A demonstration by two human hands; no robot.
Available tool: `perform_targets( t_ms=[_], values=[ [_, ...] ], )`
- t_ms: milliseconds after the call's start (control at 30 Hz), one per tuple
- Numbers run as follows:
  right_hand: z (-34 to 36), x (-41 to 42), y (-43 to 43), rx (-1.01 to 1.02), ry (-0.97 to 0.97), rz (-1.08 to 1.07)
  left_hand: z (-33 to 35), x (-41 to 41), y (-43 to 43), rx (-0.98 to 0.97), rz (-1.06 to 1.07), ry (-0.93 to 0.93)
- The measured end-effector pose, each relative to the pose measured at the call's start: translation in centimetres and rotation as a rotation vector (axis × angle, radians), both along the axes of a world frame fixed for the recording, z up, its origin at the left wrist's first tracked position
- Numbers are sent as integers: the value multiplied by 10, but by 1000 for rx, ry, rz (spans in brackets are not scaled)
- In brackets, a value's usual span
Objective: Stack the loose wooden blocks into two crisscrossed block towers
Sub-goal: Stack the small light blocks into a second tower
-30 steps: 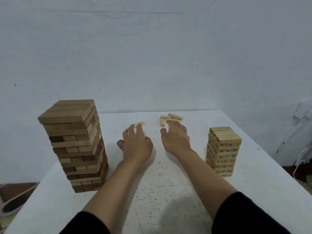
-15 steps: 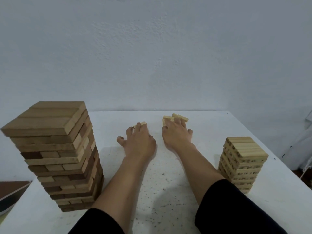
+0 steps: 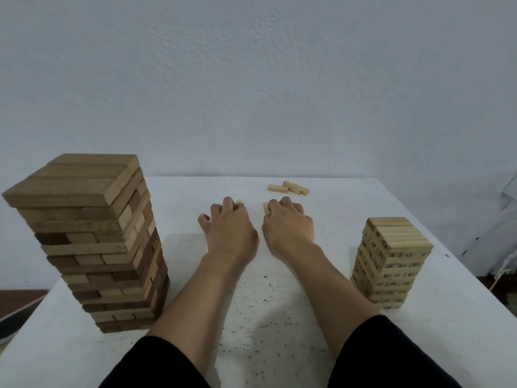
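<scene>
A tall tower of large mixed light and dark wooden blocks point(image 3: 92, 242) stands at the left of the white table point(image 3: 251, 317). A shorter tower of small pale numbered blocks point(image 3: 390, 261) stands at the right. My left hand point(image 3: 229, 228) lies mid-table with its fingers curled over a small pale block point(image 3: 240, 202), of which only the tip shows. My right hand point(image 3: 288, 222) is beside it, fingers curled on another small block point(image 3: 265, 207). Three loose small blocks point(image 3: 289, 188) lie just beyond the hands.
A plain pale wall rises right behind the table's far edge. The floor shows past the left and right table edges, with white cords and a pale object at the far right.
Both hands have pulled back toward me, each curling its fingers onto a small block taken from the far pile. The camera has moved closer and the towers look larger.
</scene>
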State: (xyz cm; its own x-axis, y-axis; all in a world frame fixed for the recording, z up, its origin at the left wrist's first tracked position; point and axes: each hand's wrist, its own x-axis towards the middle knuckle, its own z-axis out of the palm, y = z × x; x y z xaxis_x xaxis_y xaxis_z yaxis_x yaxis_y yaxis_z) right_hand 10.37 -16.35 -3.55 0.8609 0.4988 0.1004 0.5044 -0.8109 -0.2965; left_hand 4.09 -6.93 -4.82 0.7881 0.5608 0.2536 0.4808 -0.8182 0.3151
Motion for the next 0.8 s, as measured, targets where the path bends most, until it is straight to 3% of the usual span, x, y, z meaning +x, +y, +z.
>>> perform_targets(
  t_ms=[400,533,633,800],
  values=[
    [-4,-62,-35,16,-111,183,9,-52,-28,-19,-197,8],
    [-2,-75,-51,-13,-63,255,-4,-80,-40,0,-316,-230],
    [-3,-87,-67,15,-63,318,-12,-98,-41,-136,-362,-358],
    [-9,-107,-87,87,-129,399,-7,-133,-45,-80,-418,-198]
  ],
)
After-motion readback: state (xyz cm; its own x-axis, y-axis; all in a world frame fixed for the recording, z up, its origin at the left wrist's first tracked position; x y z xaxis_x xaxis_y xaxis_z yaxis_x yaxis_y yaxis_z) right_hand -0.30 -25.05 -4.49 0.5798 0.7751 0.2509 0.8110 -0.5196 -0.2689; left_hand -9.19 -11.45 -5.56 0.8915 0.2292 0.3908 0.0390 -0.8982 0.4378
